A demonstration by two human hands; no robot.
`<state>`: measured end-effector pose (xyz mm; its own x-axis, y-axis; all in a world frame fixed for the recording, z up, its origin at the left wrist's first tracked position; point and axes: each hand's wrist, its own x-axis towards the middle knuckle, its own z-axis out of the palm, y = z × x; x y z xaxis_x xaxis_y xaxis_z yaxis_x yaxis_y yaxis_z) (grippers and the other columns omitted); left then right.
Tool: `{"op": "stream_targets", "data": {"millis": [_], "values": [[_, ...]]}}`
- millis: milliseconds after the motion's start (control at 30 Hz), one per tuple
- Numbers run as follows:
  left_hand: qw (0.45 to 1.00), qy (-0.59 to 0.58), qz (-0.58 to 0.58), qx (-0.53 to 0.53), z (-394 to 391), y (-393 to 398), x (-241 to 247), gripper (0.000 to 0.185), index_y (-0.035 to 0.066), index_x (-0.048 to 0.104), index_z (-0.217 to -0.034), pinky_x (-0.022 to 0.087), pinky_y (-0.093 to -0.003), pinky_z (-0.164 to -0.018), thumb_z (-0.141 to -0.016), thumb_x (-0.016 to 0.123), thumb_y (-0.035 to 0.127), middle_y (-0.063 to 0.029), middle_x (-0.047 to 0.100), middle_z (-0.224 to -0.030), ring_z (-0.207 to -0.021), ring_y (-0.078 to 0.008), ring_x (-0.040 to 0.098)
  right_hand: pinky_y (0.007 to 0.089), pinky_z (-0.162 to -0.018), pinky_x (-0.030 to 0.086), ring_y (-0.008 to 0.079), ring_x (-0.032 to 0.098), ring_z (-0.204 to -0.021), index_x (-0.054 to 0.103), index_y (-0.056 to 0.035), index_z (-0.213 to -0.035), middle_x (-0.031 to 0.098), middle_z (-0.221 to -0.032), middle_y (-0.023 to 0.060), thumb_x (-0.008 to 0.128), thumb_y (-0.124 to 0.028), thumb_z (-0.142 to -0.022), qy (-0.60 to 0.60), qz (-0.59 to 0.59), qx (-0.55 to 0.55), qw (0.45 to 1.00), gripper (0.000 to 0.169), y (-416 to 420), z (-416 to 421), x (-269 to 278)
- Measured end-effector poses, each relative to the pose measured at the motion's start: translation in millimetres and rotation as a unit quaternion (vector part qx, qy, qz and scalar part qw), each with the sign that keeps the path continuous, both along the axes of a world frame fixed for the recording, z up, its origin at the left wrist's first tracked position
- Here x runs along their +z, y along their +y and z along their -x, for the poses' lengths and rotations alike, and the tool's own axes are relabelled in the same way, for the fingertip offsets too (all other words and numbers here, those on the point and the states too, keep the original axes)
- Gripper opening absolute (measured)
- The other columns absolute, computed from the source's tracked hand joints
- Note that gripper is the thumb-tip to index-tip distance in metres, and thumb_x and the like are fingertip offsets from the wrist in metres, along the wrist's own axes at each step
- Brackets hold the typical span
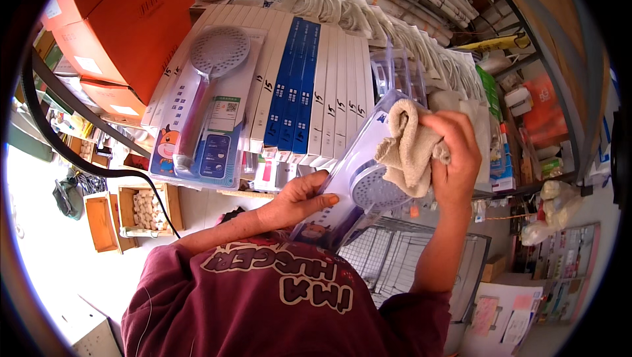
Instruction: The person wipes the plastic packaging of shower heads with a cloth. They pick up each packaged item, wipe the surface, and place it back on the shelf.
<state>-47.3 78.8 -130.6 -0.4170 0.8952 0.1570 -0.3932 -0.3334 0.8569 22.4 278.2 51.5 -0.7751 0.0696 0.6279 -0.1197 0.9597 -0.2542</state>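
My left hand (301, 198) grips the edge of a clear blister pack (333, 194), its thumb across the front. Inside the pack is a shower head (377, 189) with a round grey spray face. In my right hand (454, 154) is a bunched beige cloth (410, 147), which lies against the upper part of the pack and covers some of it. The pack is tilted, and its lower end is close to my shirt. Another packaged shower head (219, 53) lies to the left on a row of narrow white boxes (340, 100).
Blue boxes (298, 85) stand among the white ones. Orange cartons (123, 26) are stacked at the left, behind a black curved bar (74, 159). Bagged hoses (345, 14) line the back of the shelf. A wire cage (395, 253) is below, and a wooden crate (150, 206) sits on the floor.
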Motion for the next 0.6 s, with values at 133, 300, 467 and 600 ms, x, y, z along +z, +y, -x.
{"op": "stream_targets", "data": {"millis": [133, 300, 467, 600], "values": [[1.000, 0.013, 0.017, 0.006, 2.2, -1.5, -2.3, 0.013, 0.003, 0.058, -0.109, 0.044, -0.0213, -0.074, -0.096, 0.056, 0.005, 0.0024, 0.058, -0.094, -0.087, -0.0027, 0.050, 0.0373, -0.079, 0.049, 0.0301, 0.061, -0.093, 0.064, -0.0113, -0.110, 0.061, -0.102, 0.0091, 0.065, -0.009, -0.076, -0.043, -0.027, -0.031, 0.998, 0.035, -13.7, -7.5, -2.8], [1.000, 0.016, -0.003, 0.023, -1.5, 2.3, -2.5, 0.013, 0.002, 0.057, -0.109, 0.044, -0.0212, -0.071, -0.096, 0.055, 0.005, 0.0026, 0.057, -0.092, -0.084, -0.0024, 0.049, 0.0345, -0.086, 0.047, 0.0286, 0.061, -0.100, 0.061, -0.0054, -0.116, 0.059, -0.109, 0.0123, 0.060, -0.001, -0.078, -0.080, 0.009, -0.044, 0.996, 0.038, -17.0, -12.0, -10.1], [1.000, 0.018, 0.014, -0.009, -1.0, 6.6, -6.3, 0.014, 0.002, 0.056, -0.110, 0.045, -0.0213, -0.072, -0.097, 0.054, 0.006, 0.0009, 0.059, -0.094, -0.086, -0.0026, 0.051, 0.0358, -0.071, 0.050, 0.0274, 0.062, -0.084, 0.067, -0.0078, -0.094, 0.062, -0.088, 0.0067, 0.064, 0.007, -0.063, -0.061, -0.045, 0.016, 0.997, 0.034, -19.3, 4.8, -5.3], [0.999, 0.035, 0.026, -0.024, -1.8, 6.8, -7.8, 0.015, 0.003, 0.055, -0.112, 0.047, -0.0219, -0.075, -0.097, 0.054, 0.007, 0.0002, 0.061, -0.094, -0.087, -0.0033, 0.053, 0.0353, -0.066, 0.048, 0.0224, 0.059, -0.078, 0.064, -0.0147, -0.086, 0.056, -0.081, 0.0012, 0.076, -0.007, -0.057, -0.090, -0.145, 0.097, 0.981, 0.032, -27.8, 15.9, -2.1]]}}
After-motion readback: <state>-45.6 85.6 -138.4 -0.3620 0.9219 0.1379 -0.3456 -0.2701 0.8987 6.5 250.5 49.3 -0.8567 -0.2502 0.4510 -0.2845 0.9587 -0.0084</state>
